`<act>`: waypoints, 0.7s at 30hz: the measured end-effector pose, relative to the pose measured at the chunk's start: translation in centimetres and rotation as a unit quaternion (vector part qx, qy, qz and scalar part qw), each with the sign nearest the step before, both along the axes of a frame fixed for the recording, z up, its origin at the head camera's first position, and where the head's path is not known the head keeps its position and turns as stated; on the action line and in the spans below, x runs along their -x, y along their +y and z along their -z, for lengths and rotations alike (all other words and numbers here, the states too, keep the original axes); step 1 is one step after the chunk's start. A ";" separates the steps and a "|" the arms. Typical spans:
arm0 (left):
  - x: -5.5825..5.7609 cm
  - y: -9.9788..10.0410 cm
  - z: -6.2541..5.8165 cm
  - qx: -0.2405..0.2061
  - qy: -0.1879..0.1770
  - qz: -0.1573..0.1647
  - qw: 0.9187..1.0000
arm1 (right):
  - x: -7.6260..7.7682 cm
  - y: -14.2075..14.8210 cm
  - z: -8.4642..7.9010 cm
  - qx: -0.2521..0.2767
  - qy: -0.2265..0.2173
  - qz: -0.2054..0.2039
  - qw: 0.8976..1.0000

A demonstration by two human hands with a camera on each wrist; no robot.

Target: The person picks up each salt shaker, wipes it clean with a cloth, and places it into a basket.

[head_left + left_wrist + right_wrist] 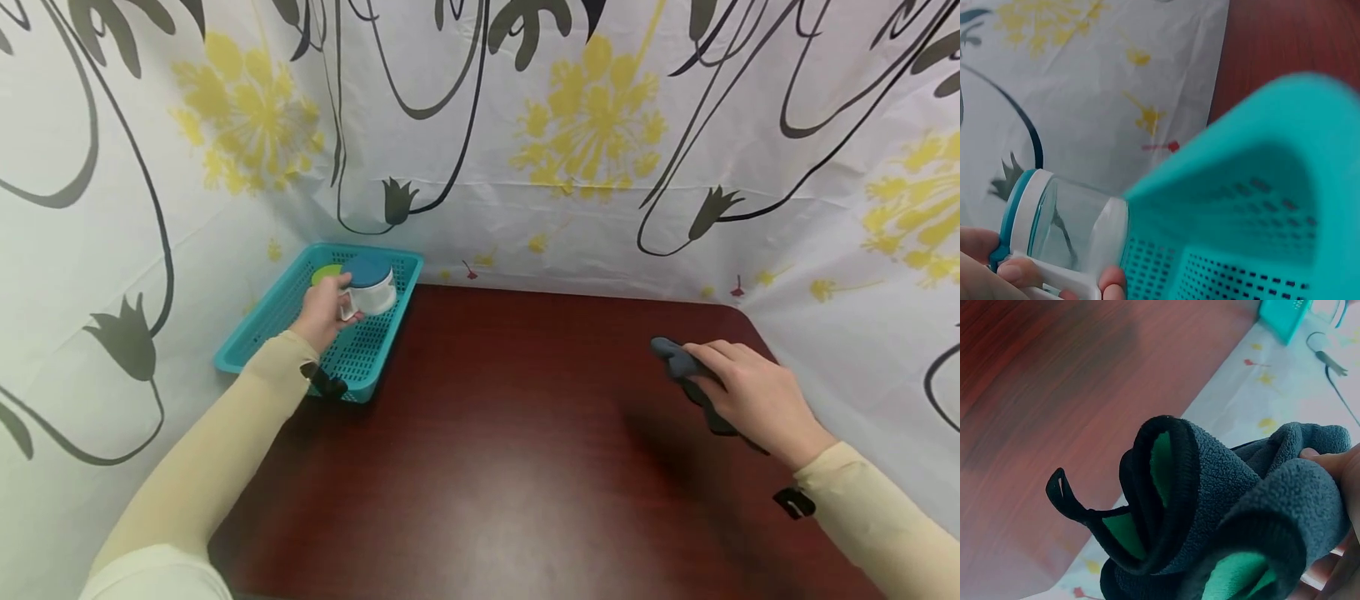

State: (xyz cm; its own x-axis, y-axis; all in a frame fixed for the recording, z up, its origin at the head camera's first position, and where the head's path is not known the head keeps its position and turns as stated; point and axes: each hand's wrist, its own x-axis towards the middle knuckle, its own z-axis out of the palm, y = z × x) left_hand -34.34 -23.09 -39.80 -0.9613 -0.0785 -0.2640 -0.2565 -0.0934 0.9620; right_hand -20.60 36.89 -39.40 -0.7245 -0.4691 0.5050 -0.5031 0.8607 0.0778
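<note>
My left hand [322, 312] grips the white handle of a clear jar [1075, 228] with a blue lid [366, 271]. The jar is over the turquoise basket [390, 371]; whether it touches the bottom I cannot tell. In the left wrist view the fingers [1019, 272] wrap the handle, and white contents show inside the jar. A green item [326, 272] lies in the basket behind the hand, mostly hidden. My right hand [757, 400] holds a bunched grey cloth [1285, 494] above the table's right side. The cloth has black edging, a green inner side and a hanging loop.
The dark red wooden table [487, 433] stretches between the hands. A white curtain [465, 150] with yellow flowers and grey vines hangs along the back and both sides. The basket stands at the table's far left corner, close to the curtain.
</note>
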 end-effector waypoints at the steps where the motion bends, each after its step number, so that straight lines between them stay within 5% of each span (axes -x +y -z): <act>1: 0.3 -0.2 0.1 -0.010 -0.004 0.003 1.000 | 0.0 0.2 0.1 0.001 -0.003 0.004 1.000; 12: 2.9 -1.9 1.5 -0.063 -0.056 0.031 0.996 | -0.1 1.7 1.4 -0.004 -0.050 0.050 0.997; 21: 4.3 -1.8 2.0 -0.042 -0.070 0.061 0.995 | -0.1 2.2 4.2 -0.017 -0.040 0.021 0.999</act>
State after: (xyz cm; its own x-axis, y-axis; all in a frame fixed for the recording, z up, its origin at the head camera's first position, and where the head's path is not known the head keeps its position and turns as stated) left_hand -38.62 -24.92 -41.77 -0.9156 0.0636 -0.3970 -0.4020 -0.1316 0.9061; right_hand -20.45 39.12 -43.56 -0.7816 -0.4528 0.4290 -0.4720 0.8790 0.0679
